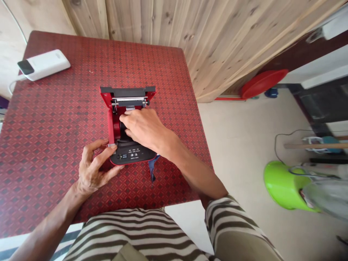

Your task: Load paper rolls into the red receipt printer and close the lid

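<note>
A red and black label printer (pixel 133 153) lies on the table with its lid (pixel 127 91) raised and leaning back. A roller bar with a pale strip above it crosses the inside of the lid. My left hand (pixel 94 168) grips the printer's near left corner, some fingers on top and the thumb low at the front edge. Inside the printer's compartment (pixel 116 130), the fingers of my right hand (pixel 145 128) are curled down. What they hold, if anything, is hidden by the hand. A dark blue strap (pixel 152 169) hangs at the printer's near right side.
A white power bank (pixel 49 65) with a cable lies at the far left of the red patterned table (pixel 54 145). Wooden boards (pixel 163 25) stand behind the table. On the floor at right are a green bucket (pixel 282 186) and a red basin (pixel 262 83).
</note>
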A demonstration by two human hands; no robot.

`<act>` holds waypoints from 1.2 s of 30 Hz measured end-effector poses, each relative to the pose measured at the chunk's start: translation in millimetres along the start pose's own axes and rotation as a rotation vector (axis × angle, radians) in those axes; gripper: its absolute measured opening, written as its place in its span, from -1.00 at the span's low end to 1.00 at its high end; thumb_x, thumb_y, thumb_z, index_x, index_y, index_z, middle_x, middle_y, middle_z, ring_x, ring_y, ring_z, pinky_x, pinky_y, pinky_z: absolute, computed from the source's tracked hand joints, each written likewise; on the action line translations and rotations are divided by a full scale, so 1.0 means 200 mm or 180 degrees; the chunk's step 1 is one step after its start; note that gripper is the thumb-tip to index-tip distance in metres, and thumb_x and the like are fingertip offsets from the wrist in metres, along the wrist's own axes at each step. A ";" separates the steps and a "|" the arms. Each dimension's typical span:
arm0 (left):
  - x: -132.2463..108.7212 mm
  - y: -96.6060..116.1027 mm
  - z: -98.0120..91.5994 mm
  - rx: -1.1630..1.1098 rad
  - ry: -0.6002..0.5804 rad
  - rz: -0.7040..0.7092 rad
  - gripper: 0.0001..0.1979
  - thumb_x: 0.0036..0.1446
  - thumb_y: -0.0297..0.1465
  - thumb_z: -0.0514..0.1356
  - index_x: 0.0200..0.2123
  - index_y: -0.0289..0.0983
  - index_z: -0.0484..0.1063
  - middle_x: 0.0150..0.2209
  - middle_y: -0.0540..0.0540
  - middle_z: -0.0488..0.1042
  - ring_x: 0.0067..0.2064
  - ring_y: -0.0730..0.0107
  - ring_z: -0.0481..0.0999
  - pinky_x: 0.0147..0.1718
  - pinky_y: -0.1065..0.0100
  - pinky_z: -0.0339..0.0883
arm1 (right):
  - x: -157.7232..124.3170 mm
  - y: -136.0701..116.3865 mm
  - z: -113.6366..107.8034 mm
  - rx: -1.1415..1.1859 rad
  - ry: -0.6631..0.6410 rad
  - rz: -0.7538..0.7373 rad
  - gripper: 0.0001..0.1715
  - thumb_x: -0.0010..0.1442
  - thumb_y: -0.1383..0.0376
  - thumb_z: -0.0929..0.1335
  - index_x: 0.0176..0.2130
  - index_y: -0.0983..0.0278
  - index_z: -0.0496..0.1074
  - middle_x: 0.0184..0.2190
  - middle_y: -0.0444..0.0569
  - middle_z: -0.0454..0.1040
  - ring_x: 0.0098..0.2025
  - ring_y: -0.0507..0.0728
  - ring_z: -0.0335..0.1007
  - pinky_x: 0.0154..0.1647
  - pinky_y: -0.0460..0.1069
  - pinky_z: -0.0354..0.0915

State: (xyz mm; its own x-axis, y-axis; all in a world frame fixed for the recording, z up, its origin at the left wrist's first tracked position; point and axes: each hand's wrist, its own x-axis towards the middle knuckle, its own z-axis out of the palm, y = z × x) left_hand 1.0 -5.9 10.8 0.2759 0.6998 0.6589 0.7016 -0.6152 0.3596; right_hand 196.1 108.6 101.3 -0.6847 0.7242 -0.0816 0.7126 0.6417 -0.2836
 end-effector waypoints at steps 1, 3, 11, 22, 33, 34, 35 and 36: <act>0.00 0.00 0.00 -0.0005 -0.0008 -0.0008 -0.31 0.11 -0.28 0.47 0.27 -0.21 0.36 0.13 -0.28 0.44 0.02 0.19 0.55 -0.07 0.20 0.58 | -0.03 -0.01 -0.02 -0.0069 -0.0034 0.0033 -0.72 0.37 0.46 0.31 -0.05 0.36 0.59 -0.16 0.14 0.64 -0.16 0.29 0.60 -0.15 0.16 0.44; 0.00 0.00 0.00 -0.0016 -0.0023 -0.0046 -0.31 0.11 -0.27 0.47 0.27 -0.18 0.35 0.13 -0.26 0.44 0.01 0.19 0.56 -0.08 0.20 0.58 | -0.12 -0.01 -0.08 0.0085 0.0214 0.0007 -0.75 0.37 0.41 0.34 -0.01 0.34 0.58 -0.12 0.10 0.64 -0.14 0.26 0.59 -0.16 0.14 0.45; 0.00 0.01 0.01 -0.0058 0.0034 -0.0129 -0.34 0.10 -0.24 0.47 0.24 -0.14 0.37 0.14 -0.21 0.44 0.05 0.15 0.56 -0.08 0.18 0.58 | -0.33 0.37 0.07 0.2420 0.2792 0.0530 -0.64 0.27 0.01 0.48 -0.02 0.10 0.49 -0.14 -0.10 0.55 -0.26 0.07 0.49 -0.27 0.00 0.47; 0.03 0.00 0.01 0.0060 0.0004 -0.0021 -0.31 0.11 -0.22 0.46 0.27 -0.12 0.33 0.09 -0.22 0.43 0.04 0.12 0.53 -0.12 0.15 0.57 | -0.21 0.50 0.47 0.2932 0.1904 0.1167 -0.65 0.14 0.16 0.48 -0.09 0.22 0.47 -0.29 -0.13 0.58 -0.33 0.05 0.48 -0.27 -0.02 0.38; 0.02 0.01 0.01 -0.0075 -0.0054 -0.0080 -0.29 0.13 -0.26 0.44 0.31 -0.17 0.32 0.12 -0.28 0.42 0.08 0.08 0.50 -0.06 0.12 0.52 | -0.65 0.36 0.32 0.2498 0.0821 0.1097 -0.63 0.20 0.37 0.45 0.02 0.24 0.56 -0.16 -0.05 0.62 -0.32 0.05 0.47 -0.24 0.03 0.40; 0.02 0.01 0.01 -0.0071 -0.0051 -0.0086 -0.28 0.13 -0.25 0.44 0.32 -0.17 0.32 0.12 -0.28 0.42 0.08 0.07 0.50 -0.06 0.11 0.53 | -0.67 0.33 0.33 0.2569 0.0691 0.1055 -0.55 0.18 0.39 0.47 0.08 0.22 0.55 -0.13 -0.05 0.62 -0.32 0.05 0.46 -0.24 0.03 0.41; 0.02 0.01 0.01 -0.0065 -0.0042 -0.0079 -0.27 0.12 -0.24 0.45 0.32 -0.17 0.32 0.12 -0.28 0.42 0.08 0.07 0.50 -0.05 0.11 0.53 | -0.68 0.29 0.35 0.2603 0.0674 0.1036 -0.50 0.17 0.40 0.48 0.11 0.21 0.53 -0.11 -0.05 0.62 -0.31 0.05 0.46 -0.22 0.03 0.41; 0.02 0.01 0.01 -0.0061 -0.0027 -0.0066 -0.26 0.12 -0.23 0.45 0.32 -0.17 0.32 0.12 -0.28 0.42 0.08 0.07 0.50 -0.04 0.10 0.53 | -0.68 0.27 0.37 0.2608 0.0739 0.1040 -0.51 0.17 0.40 0.48 0.11 0.19 0.54 -0.12 -0.05 0.61 -0.29 0.06 0.46 -0.19 0.04 0.41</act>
State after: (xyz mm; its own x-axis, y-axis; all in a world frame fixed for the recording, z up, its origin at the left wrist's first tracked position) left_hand 3.9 -3.7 12.5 0.2670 0.7156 0.6455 0.6946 -0.6072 0.3858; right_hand 315.4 25.8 26.2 -0.3565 0.9280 -0.1079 0.4732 0.0798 -0.8773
